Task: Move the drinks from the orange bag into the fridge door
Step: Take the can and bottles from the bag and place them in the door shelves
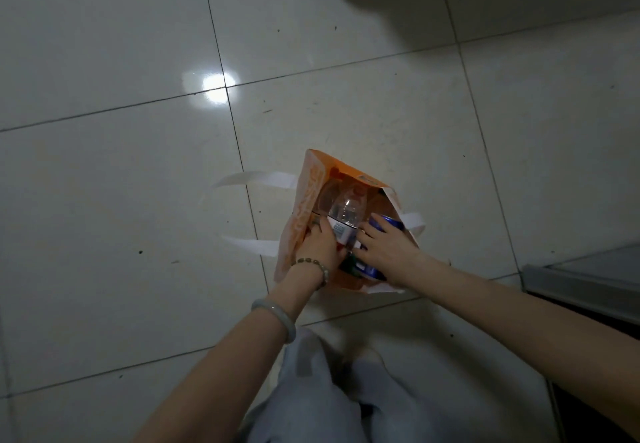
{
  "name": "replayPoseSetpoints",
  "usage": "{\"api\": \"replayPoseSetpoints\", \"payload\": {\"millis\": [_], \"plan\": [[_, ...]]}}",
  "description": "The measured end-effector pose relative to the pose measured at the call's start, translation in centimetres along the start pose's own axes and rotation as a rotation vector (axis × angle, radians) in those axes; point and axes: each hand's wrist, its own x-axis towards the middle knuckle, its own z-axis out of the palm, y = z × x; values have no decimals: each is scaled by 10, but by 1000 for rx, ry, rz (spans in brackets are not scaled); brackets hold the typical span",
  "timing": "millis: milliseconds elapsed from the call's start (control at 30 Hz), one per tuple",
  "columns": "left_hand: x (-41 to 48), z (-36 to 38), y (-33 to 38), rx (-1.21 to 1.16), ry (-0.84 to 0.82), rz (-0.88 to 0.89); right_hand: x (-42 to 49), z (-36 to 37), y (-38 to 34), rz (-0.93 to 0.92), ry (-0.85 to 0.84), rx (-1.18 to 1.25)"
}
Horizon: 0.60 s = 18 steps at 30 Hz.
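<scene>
Below, both hands reach into the orange bag (pixel 304 200) on the floor: left hand (pixel 320 243) gripping a clear bottle (pixel 346 212) lying lengthwise away, right hand (pixel 384 247) closed over a blue can (pixel 386 224).

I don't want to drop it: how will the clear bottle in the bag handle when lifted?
The bottle looks like thin clear plastic, so it may flex if squeezed. It is round and smooth, so probably slippery and apt to roll. The left hand is already on it.
</scene>
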Motion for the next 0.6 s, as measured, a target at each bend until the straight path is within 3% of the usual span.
{"api": "replayPoseSetpoints", "payload": {"millis": [200, 367, 467, 533, 600], "plan": [[9, -5, 10, 65, -2, -34, -1, -4, 2, -20, 108, 57], [-4, -21, 3, 128, 48, 50, -20, -21, 4, 6, 308, 195], [-36, -42, 1, -21, 167, 127, -46, -45, 3, 52, 409, 334], [-69, -66, 9, -169, 127, 151, -77, -71, -1, 107, 477, 436], [-109, -96, 22, -140, 93, 236, -115, -103, -7, 166, 514, 573]]}}
